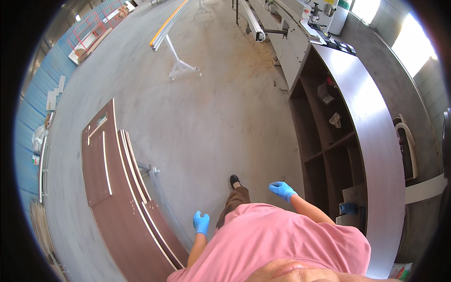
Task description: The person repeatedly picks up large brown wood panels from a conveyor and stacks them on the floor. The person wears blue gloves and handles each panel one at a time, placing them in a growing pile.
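Observation:
Both of my hands wear blue gloves. My left hand (201,223) hangs low beside my body, near a stack of dark brown wood panels (123,197) with pale edges; it holds nothing and its thumb stands apart from curled fingers. My right hand (282,190) is held out to the right, its fingers bent together, with nothing visible in it. It is nearest to a dark brown open-shelved cabinet (380,148), which it does not touch. Inside the cabinet lie a crumpled pale item (335,120), a white piece (324,94) and a blue item (348,208).
A long white machine (289,56) stands beyond the cabinet. Ahead is a wheeled metal stand (179,65) bearing an orange-edged rail (165,26). A metal support (151,169) juts out beside the panel stack. Red metal frames (86,35) stand by the blue wall.

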A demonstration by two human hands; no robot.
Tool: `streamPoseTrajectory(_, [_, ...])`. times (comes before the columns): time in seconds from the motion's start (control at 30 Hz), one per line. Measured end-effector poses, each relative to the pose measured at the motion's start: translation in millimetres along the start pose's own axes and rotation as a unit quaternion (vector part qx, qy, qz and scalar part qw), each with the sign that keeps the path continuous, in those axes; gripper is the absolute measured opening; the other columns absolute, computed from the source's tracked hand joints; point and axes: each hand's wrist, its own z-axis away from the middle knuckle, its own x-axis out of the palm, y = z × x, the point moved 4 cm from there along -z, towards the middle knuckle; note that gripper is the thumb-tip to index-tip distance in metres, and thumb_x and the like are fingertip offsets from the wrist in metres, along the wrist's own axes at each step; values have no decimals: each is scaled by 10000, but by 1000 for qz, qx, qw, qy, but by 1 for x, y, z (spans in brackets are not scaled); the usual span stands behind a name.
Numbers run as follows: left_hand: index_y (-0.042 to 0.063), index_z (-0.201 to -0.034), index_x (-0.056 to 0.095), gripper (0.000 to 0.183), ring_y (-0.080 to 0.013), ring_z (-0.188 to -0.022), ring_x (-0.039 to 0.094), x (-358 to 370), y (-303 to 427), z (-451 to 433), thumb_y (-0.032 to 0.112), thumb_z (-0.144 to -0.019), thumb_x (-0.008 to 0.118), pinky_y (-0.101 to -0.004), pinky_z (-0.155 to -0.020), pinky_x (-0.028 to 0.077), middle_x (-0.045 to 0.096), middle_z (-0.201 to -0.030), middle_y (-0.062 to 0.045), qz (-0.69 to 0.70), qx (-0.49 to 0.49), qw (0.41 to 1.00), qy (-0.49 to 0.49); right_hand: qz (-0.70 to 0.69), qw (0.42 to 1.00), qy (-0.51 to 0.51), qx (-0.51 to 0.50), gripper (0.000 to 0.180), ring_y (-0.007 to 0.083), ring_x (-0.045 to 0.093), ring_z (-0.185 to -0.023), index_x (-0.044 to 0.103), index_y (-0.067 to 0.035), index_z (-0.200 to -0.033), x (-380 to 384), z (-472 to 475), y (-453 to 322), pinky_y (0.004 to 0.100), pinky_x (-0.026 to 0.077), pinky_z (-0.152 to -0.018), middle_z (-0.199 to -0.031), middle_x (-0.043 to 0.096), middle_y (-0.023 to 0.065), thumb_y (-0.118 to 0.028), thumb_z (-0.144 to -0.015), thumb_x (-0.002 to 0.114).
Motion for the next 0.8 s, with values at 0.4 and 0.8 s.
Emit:
streamPoseTrajectory(0.4, [8, -755, 638, 226, -303, -665, 566, 65, 208, -257, 233, -763, 660, -485, -658, 474, 617, -726, -194, -55, 85, 969, -225, -64, 965, 113, 226, 483, 302, 698, -1048, 747, -13, -1164, -85, -90, 62, 424, 523, -932, -1152, 752, 169, -397, -899, 622])
streamPoseTrajectory(0.8, [40, -983, 747, 236, -239, -800, 599, 148, 384, -324, 238, -899, 650, -482, -745, 498, 736, -927, -121, 63, 156, 961, -220, -36, 974, 206, 90, 501, 308, 719, -1034, 726, 16, -1141, -256, -220, 18, 433, 536, -925, -1092, 750, 223, -404, -884, 633])
